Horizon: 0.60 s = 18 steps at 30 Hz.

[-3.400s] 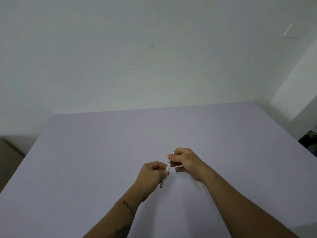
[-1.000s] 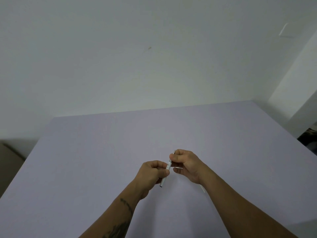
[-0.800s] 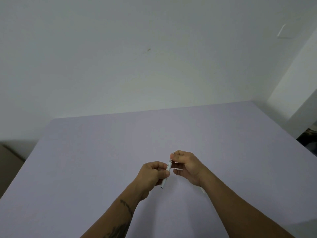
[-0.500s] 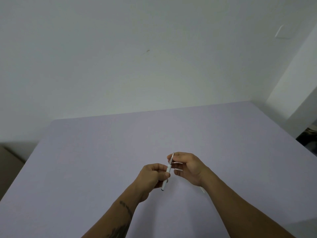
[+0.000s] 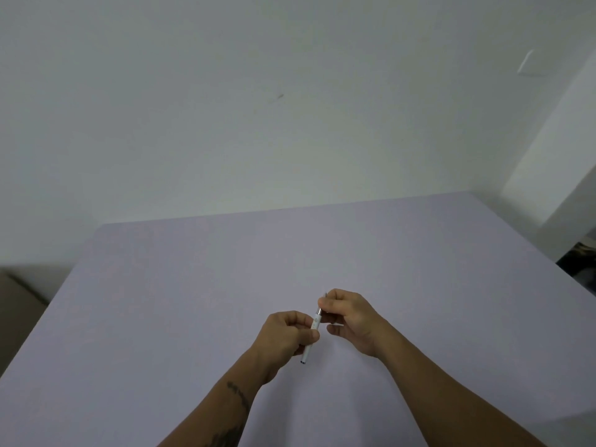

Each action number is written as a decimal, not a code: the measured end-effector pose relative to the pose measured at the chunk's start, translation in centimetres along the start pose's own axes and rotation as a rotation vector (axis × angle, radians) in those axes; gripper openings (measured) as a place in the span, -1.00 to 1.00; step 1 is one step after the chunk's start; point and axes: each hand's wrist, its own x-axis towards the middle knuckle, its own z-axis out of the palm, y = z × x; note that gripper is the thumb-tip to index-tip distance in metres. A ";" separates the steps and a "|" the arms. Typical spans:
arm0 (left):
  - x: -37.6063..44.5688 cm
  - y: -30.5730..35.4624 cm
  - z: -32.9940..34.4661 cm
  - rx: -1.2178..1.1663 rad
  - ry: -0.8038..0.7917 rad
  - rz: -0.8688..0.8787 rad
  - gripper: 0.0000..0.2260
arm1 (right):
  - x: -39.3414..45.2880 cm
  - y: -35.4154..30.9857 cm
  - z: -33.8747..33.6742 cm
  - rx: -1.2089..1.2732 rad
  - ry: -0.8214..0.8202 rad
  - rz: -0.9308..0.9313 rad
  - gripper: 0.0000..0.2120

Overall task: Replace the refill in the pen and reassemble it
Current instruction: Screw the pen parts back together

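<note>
A slim white pen (image 5: pixel 311 337) is held between both hands just above the lilac table (image 5: pixel 193 285), tilted with its dark rear end toward me. My left hand (image 5: pixel 285 337) grips the white barrel near its middle. My right hand (image 5: pixel 350 319) pinches the metal tip section at the pen's far end. The join between barrel and tip is partly hidden by my fingers. A thin white piece seen earlier under my right forearm is hidden now.
The lilac table reaches the white wall (image 5: pixel 258 124) at the back. Its left edge (image 5: pixel 48 304) and right edge (image 5: pixel 554 262) drop off to the floor. A dark gap (image 5: pixel 580 262) lies past the right corner.
Both hands stay together on the pen in the same spot. The right hand's fingers have shifted slightly on the tip end, and the pen has tilted a little.
</note>
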 end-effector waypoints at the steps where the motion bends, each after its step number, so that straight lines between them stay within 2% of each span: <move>1: 0.0 0.0 -0.1 -0.007 0.005 -0.004 -0.92 | -0.1 0.1 0.0 -0.002 -0.011 -0.002 -0.85; 7: -0.1 0.2 -0.1 -0.049 0.008 -0.024 -0.91 | -0.1 0.0 -0.4 0.059 -0.042 0.028 -0.79; 18: 0.1 -0.8 -0.1 0.011 0.029 -0.026 -0.93 | 0.1 0.2 0.5 -0.130 0.059 0.011 -0.87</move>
